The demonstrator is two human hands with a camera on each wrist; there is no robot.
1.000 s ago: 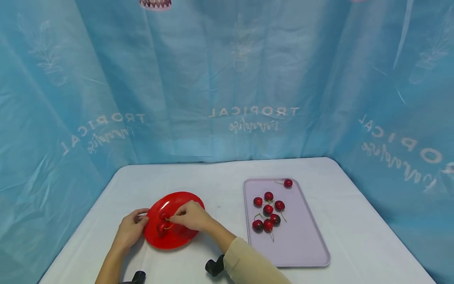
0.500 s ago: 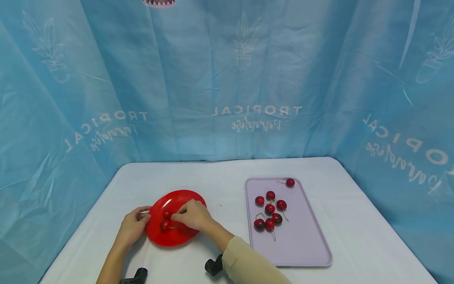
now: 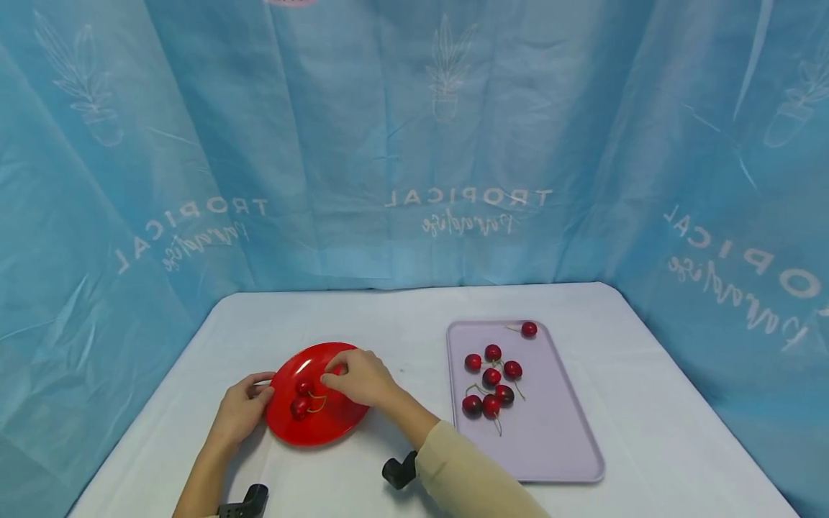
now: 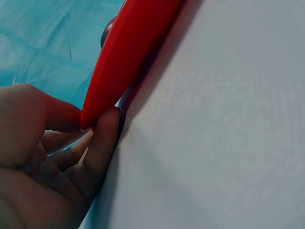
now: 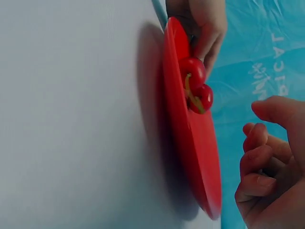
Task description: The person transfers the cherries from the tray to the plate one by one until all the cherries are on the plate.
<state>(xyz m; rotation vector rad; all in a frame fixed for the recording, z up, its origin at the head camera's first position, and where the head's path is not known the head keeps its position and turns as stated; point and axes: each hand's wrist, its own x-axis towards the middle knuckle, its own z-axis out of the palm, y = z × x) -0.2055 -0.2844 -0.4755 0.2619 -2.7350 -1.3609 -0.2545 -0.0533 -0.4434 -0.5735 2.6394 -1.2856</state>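
Two cherries with stems, a farther cherry (image 3: 304, 386) and a nearer cherry (image 3: 301, 408), lie left of centre on a red plate (image 3: 317, 434). My left hand (image 3: 238, 410) holds the plate's left rim. In the left wrist view, the thumb (image 4: 64, 114) touches the rim from above and a fingertip (image 4: 112, 117) is underneath. Over the plate's right side hovers my right hand (image 3: 365, 378), apart from the cherries. The right wrist view shows its fingers (image 5: 257, 160) loosely bent, thumb spread away, nothing between them.
A pale purple tray (image 3: 550, 446) lies right of the plate. Several cherries (image 3: 491, 377) are grouped on its left half, and a lone cherry (image 3: 528, 329) sits near its far edge. A white cloth covers the table (image 3: 401, 316); a blue curtain (image 3: 414, 144) hangs around it.
My right hand has let go of the cherry stems and drawn away up and to the right, its fingers parting. The two cherries stay on the plate. My left hand keeps its hold.
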